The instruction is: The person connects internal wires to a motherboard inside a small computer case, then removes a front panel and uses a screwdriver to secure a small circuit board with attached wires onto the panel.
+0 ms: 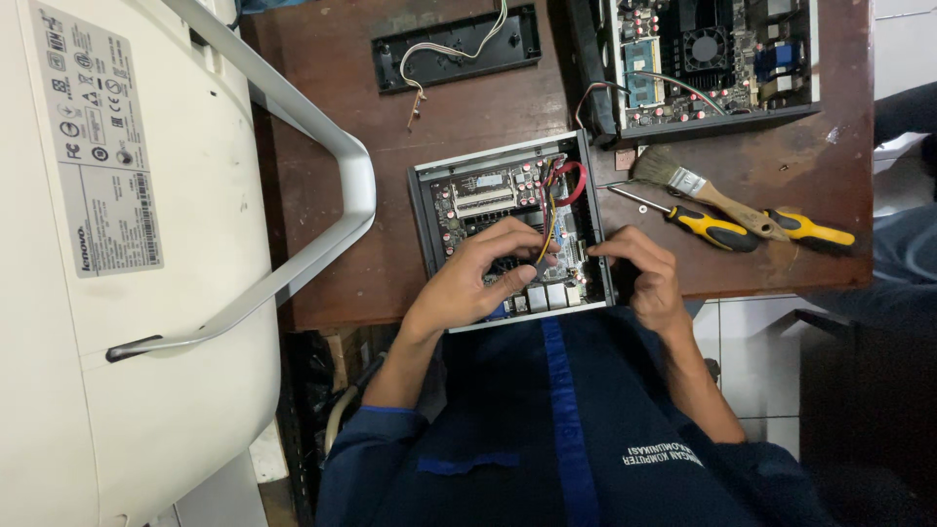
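from the head camera, looking straight down: a small open computer case (pixel 508 229) sits at the near edge of a brown wooden table (pixel 342 195), pulled close to the person's body so both hands can get inside it without stretching. its lid is off and the motherboard (pixel 478 200) lies bare, with a red cable (pixel 571 181) looping over its far right corner.

the left hand (pixel 473 278) reaches into the case from the near side, fingers curled together and pinched on a bundle of yellow and dark wires (pixel 549 234), lifting it off the board, it seems so that it stays out of the way. the right hand (pixel 644 273) rests at the right wall of the case, its fingertips drawn together on something small near the board's edge; what it grips i cannot tell, the fingers hide it.

just right of the case lie two yellow-and-black screwdrivers (pixel 717 232) and a wooden-handled paintbrush (pixel 703 190), the brush laid across them, all within easy reach of the right hand. further back is a second open computer (pixel 712 59) with its fan and slots exposed, and a black panel (pixel 459 49) with pale wires trailing off it, set aside towards the rear.

to the left, a big white all-in-one computer (pixel 117 244) lies face down, its silver stand (pixel 322 166) jutting over the table.
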